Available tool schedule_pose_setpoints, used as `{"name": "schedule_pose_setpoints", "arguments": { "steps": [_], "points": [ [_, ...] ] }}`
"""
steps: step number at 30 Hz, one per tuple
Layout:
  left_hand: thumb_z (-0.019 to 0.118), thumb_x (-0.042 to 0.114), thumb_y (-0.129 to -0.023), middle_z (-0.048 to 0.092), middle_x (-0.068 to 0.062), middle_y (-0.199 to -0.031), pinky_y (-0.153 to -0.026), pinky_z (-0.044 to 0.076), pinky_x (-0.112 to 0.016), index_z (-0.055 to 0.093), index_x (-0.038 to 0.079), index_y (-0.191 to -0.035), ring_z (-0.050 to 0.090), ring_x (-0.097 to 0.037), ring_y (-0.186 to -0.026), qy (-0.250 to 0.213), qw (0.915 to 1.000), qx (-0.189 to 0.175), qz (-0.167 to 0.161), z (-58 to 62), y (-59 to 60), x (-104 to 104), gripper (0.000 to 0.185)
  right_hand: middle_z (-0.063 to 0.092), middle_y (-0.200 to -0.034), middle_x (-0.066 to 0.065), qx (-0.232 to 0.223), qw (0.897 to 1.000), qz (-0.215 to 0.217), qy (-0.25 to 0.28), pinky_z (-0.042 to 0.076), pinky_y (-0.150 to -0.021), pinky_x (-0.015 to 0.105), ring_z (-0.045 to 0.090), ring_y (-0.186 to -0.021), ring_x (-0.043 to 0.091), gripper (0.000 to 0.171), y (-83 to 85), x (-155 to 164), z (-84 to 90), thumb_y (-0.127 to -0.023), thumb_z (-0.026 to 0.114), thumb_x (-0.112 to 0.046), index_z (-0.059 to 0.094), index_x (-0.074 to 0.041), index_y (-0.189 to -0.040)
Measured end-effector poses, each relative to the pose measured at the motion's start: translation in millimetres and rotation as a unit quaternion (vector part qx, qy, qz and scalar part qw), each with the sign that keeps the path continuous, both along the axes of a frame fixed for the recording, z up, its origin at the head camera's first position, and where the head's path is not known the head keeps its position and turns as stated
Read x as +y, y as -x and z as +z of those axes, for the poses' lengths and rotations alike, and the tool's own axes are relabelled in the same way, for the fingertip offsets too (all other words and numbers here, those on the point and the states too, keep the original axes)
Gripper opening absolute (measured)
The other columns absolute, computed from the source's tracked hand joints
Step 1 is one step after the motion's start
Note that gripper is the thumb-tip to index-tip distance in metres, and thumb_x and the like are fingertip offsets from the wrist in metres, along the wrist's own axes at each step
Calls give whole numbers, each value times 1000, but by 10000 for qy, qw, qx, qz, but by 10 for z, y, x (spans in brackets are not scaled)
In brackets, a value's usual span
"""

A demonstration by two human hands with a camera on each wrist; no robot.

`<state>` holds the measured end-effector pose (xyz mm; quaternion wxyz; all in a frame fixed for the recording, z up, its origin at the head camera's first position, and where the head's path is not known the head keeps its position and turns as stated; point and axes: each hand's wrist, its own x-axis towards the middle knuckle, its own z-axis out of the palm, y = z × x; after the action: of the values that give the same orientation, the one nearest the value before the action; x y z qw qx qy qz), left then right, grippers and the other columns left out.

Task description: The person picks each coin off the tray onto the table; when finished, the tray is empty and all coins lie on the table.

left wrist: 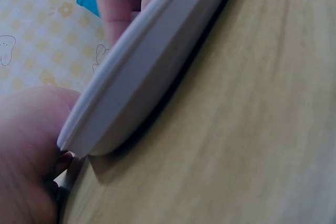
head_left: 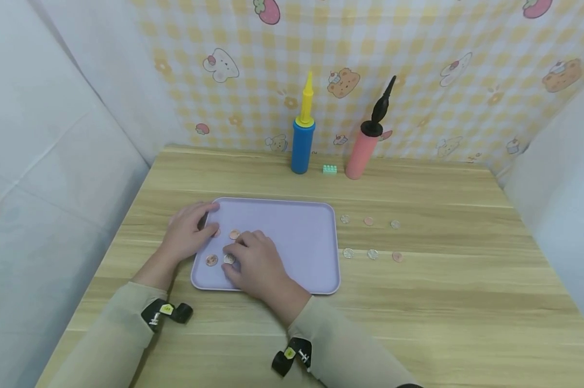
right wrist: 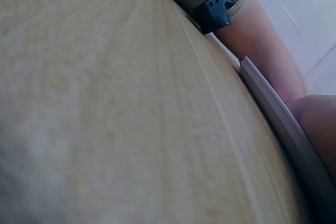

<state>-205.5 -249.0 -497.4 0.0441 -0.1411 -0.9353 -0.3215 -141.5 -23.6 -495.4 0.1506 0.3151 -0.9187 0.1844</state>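
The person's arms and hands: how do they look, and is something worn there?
The long sleeves are plain, pale beige-green. On each sits a black camera with a small yellow label. The hands are bare, without gloves.

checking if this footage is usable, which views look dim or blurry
Head view: bright and even, tray and coins distinct; left wrist view: dimmer, tabletop soft toward lower right; right wrist view: tabletop blurred, darkening at lower left.
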Motion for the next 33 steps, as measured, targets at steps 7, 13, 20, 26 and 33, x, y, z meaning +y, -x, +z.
{"name": "schedule_pose_setpoints", "arguments": {
  "steps": [7,13,20,26,33],
  "points": [
    [66,21,-103,52,-24,-157,-119,17,-75,58,5,-150,39,-49,-149,-2,10000,25,-30,-21,15,11,50,67,-112,-6,-604,9975,-60,357,48,-88,29,58,-101,14,20,22,26,-16,-91,85,-40,85,-28,-108],
    [66,21,-102,52,-25,-156,-118,17,-76,58,5,-150,40,-50,-148,-49,10000,26,-59,-23,22,26,51,65,-108,-6,-816,9952,-378,392,47,-88,30,56,-100,15,23,17,36,-2,-89,87,-44,82,-27,-102],
    [66,21,-102,49,-26,-159,-119,16,-76,57,5,-151,37,-51,-149,5,10000,-80,-12,8,7,9,53,61,-107,-8,-1284,9884,-801,153,45,-89,33,51,-104,17,31,-5,7,29,-88,85,-54,80,-26,-101],
    [66,22,-103,50,-26,-158,-119,17,-76,57,4,-151,38,-51,-149,34,10000,-55,-40,30,7,7,52,60,-108,-8,-1459,9853,-887,66,44,-89,34,50,-106,17,29,-10,5,59,-89,84,-55,81,-28,-101],
    [66,22,-103,50,-27,-158,-118,17,-78,57,5,-151,38,-51,-149,41,10000,-54,-28,25,-6,11,52,61,-111,-10,-1661,9837,-687,23,43,-93,36,49,-111,17,24,-16,21,67,-92,83,-50,81,-30,-104]
  ]
}}
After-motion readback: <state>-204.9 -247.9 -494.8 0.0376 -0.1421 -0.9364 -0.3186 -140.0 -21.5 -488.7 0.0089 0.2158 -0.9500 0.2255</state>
